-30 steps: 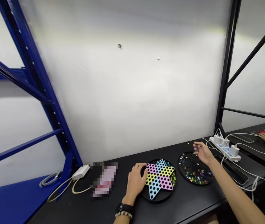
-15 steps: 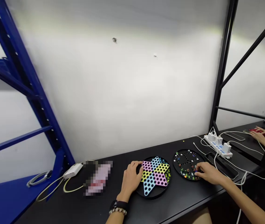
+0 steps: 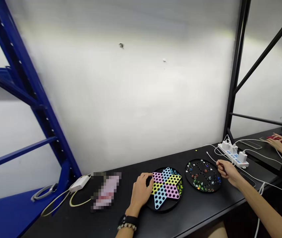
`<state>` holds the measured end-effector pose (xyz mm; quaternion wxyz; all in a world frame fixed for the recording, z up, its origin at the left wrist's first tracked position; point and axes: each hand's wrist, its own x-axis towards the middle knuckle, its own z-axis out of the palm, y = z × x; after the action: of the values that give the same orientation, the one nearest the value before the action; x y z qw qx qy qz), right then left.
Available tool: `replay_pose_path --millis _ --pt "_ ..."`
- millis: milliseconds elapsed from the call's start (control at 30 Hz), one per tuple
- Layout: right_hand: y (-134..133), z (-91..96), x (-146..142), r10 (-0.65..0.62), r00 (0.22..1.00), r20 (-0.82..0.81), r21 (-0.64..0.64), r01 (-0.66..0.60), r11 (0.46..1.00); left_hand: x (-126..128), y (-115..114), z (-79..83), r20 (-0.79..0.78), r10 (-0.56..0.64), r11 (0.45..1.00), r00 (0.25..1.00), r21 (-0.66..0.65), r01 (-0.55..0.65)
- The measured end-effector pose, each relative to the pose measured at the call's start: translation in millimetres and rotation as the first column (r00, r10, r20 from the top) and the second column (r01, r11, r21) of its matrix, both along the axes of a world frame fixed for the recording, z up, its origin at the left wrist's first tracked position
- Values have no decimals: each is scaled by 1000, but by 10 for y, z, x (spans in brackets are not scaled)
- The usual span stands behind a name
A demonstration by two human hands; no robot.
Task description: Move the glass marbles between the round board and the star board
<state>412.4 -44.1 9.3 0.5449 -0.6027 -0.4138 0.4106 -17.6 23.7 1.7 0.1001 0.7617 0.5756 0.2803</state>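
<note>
A round black tray (image 3: 166, 210) holds a star-shaped Chinese checkers board (image 3: 165, 187) with pink, blue and yellow points full of holes. At its left edge lies my left hand (image 3: 141, 190), fingers curved and apart from the thumb, touching the board's side. To the right sits a second round black board (image 3: 200, 177) with white, red, blue and green marbles on it. Just past that board's right rim, my right hand (image 3: 228, 172) is raised with its fingers pressed together. What it holds, if anything, is hidden.
A white power strip (image 3: 233, 155) with plugs and cables stands at the back right. A dark phone (image 3: 247, 178) lies partly behind my right forearm. White adapter (image 3: 80, 183) and pixelated packet (image 3: 107, 191) lie on the left. Another person's hands (image 3: 278, 142) are at the far right.
My right hand has lifted off the marble board and moved up and right, its fingers now closed. Marbles at that board's right side are uncovered. My left hand stays at the star board.
</note>
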Motion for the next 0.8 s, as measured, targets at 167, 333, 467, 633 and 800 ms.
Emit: replay_pose_path --millis 167,333,467,633,800 --pt "-110 -269 79 0 587 809 -65 90 994 14 5 2 -1 -14 1000 1000 2 14" --pt "-183 -424 -30 189 239 953 -214 82 973 9 3 -2 3 -13 1000 1000 -11 13" --pt "-157 -414 -59 252 214 944 -277 95 956 7 -7 4 9 -15 1000 1000 -22 16" --pt "-185 -407 -57 264 259 929 -298 104 949 13 -20 20 6 7 1000 1000 -28 -7" --pt "-245 -510 -57 212 242 947 -247 125 961 9 -20 20 -1 9 1000 1000 -29 -9"
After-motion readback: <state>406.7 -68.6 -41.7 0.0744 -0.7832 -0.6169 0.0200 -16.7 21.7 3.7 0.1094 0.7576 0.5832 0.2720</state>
